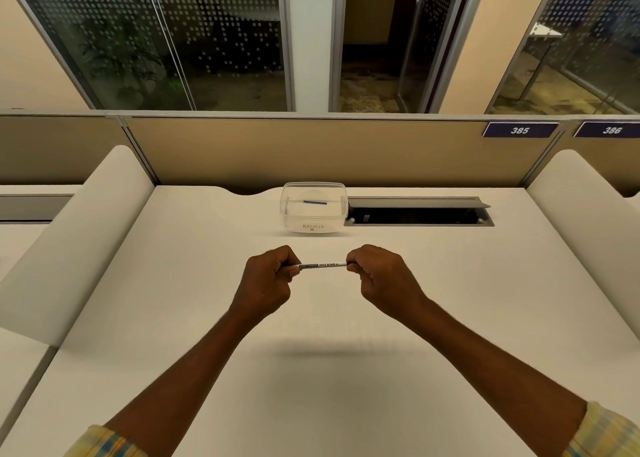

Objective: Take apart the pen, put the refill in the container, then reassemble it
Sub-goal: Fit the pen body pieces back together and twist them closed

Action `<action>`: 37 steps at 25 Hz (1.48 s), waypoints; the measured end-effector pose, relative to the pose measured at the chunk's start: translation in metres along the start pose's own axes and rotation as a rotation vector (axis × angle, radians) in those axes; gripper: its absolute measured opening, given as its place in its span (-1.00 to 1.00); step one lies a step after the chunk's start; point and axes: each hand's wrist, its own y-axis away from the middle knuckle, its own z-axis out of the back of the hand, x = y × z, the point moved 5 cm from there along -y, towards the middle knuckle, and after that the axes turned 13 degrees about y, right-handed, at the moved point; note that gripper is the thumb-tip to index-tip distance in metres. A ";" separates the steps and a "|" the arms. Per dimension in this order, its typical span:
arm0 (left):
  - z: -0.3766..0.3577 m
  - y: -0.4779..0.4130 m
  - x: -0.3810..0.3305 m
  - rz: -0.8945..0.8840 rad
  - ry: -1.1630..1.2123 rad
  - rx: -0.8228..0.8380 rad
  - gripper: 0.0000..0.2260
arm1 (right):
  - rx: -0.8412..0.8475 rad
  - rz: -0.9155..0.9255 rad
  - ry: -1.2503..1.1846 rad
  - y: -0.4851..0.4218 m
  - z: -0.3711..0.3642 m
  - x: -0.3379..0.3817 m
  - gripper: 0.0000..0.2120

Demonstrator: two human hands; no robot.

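In the centre of the frame, the left hand (268, 276) is closing around the left end of the pen (322, 265), its fingers curled tight over that tip so the end itself is hidden. The pen is lying level in the air between the two hands, above the white desk (311, 370), with its printed white barrel showing in the gap. Just to the right, the right hand (377, 276) is pinching the other end, thumb and curled fingers wrapping it in the same way.

Above the hands, in the upper middle of the frame, the clear container (313, 207) is sitting on the desk well apart from them, and a blue stick-like piece (315, 202) is already lying inside it; it is probably a refill, though it is too small to tell.

Judging by this, the pen is looking whole, so the person is either starting to pull it apart or finishing the reassembly; which one cannot be told.
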 end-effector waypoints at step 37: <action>-0.016 -0.002 0.005 0.049 0.032 0.020 -0.75 | -0.051 -0.052 0.114 0.008 -0.004 -0.005 -0.83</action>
